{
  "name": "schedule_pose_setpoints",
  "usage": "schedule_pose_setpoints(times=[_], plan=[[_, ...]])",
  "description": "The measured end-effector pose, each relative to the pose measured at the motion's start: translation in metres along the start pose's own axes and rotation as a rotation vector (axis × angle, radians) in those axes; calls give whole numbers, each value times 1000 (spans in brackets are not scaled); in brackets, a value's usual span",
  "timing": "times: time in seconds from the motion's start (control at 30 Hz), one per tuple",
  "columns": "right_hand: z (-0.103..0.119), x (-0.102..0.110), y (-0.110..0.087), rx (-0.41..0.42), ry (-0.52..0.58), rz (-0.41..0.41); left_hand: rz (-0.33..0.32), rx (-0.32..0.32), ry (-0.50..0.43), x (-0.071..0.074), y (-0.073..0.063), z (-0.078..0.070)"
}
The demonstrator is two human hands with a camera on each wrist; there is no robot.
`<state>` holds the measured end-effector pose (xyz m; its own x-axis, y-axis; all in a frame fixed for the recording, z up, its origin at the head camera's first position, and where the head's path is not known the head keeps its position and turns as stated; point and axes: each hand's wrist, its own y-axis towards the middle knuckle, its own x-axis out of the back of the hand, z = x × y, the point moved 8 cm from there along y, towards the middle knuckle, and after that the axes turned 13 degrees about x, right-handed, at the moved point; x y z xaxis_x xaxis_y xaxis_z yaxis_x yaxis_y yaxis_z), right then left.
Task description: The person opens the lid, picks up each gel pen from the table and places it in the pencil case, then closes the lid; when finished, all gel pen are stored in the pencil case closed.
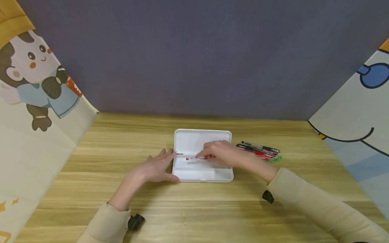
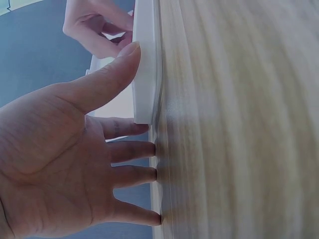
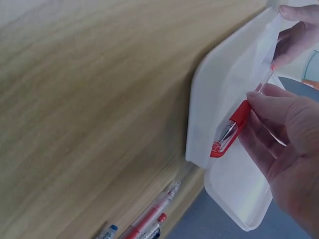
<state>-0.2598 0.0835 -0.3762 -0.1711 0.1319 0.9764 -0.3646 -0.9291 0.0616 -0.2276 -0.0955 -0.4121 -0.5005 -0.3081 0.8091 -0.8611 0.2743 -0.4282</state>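
Observation:
A white pencil case (image 1: 194, 175) lies on the wooden table with its lid (image 1: 189, 140) raised at the back. Over its tray, my right hand (image 1: 223, 153) pinches a clear pen with a red cap (image 3: 241, 115) between thumb and fingers. The pen lies lengthwise along the case, its red end toward the left. My left hand (image 1: 156, 168) is spread at the case's left end, thumb against the front corner. In the left wrist view the other fingers of that hand (image 2: 60, 154) are straight, their tips down at the table.
To the right of the case lies a bunch of several pens (image 1: 258, 150), black and red ones, with a green pen (image 1: 275, 159) at the near side. A dark panel (image 1: 194, 60) stands behind the table (image 1: 197, 216), and printed walls flank it.

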Motion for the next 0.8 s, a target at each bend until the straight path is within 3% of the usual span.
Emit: schedule_pose_setpoints(times=[0.47, 0.8], plan=[[10, -9, 2, 53, -213, -43, 1, 3, 8, -1, 3, 0], [6, -6, -3, 50, -202, -141, -2, 5, 16, -1, 6, 1]])
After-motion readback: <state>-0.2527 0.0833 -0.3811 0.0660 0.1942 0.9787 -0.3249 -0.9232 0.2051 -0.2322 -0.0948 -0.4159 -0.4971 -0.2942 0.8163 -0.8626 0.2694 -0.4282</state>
